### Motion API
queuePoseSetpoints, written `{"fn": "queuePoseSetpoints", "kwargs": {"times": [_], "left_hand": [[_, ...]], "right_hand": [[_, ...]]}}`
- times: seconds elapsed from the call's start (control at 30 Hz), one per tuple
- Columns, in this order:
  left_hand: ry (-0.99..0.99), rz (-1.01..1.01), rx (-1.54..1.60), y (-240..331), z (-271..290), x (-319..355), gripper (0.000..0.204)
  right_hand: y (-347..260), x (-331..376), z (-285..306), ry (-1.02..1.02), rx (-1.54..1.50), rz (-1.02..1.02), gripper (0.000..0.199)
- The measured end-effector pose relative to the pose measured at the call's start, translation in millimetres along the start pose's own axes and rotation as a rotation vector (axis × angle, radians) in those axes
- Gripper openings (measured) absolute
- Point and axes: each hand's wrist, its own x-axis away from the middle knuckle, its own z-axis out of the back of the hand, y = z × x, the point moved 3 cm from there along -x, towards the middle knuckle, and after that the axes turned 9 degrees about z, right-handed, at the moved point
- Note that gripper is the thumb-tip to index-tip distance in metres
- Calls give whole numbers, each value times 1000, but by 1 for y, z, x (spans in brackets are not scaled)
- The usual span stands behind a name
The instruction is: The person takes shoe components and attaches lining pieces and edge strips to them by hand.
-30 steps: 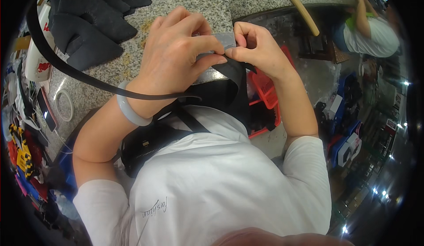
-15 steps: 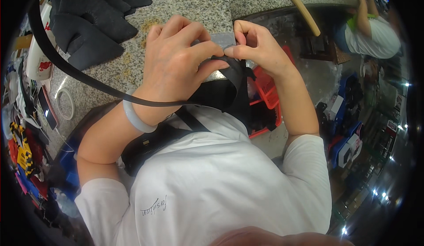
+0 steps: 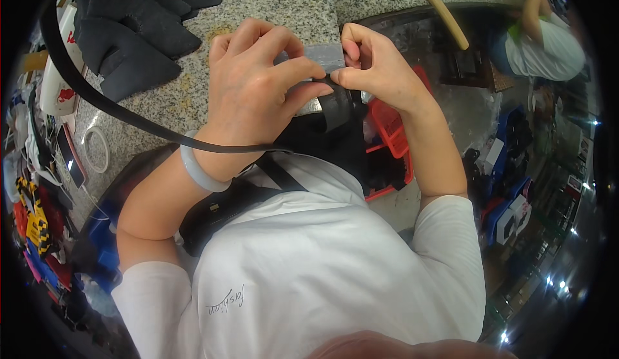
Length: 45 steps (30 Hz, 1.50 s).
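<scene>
My left hand (image 3: pixel 255 78), with a pale bangle (image 3: pixel 201 171) at the wrist, pinches with thumb and index finger at the edge of a black piece of sheet material (image 3: pixel 334 104). My right hand (image 3: pixel 380 69) meets it there, thumb and bent fingers closed on the same edge. The fingertips nearly touch. The black piece hangs down in a curved flap below them; its exact kind cannot be told. Just behind the fingers lies a flat grey plate (image 3: pixel 325 55) at the worktop's edge. A long black strap (image 3: pixel 122 115) crosses in front of my left wrist.
Black cut pieces (image 3: pixel 138 43) lie stacked on the speckled stone worktop (image 3: pixel 271 4). A phone (image 3: pixel 71 156) and a white ring (image 3: pixel 97 149) are at the left. Red baskets (image 3: pixel 390 130) stand below, right of my lap. A wooden handle (image 3: pixel 445 17) juts over the edge. Another person (image 3: pixel 541 46) sits far right.
The black flap has turned and now hangs flatter toward me. My hands have shifted slightly, showing more of the grey plate. The other person's arm has moved a little.
</scene>
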Motion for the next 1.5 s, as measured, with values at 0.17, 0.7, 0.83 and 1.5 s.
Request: {"fn": "queuePoseSetpoints", "kwargs": {"times": [0.17, 0.7, 0.83, 1.5], "left_hand": [[-18, 7, 10, 1, 0, -1, 22], [-21, 31, 38, -1, -2, 1, 20], [-29, 21, 37, -1, -3, -1, 20], [25, 12, 7, 5, 0, 8, 21]], "right_hand": [[1, 0, -3, 15, -239, -69, 35], [5, 2, -2, -20, -84, 7, 38], [4, 1, -2, -7, -164, -22, 38], [-5, 5, -4, 3, 33, 46, 39]]}}
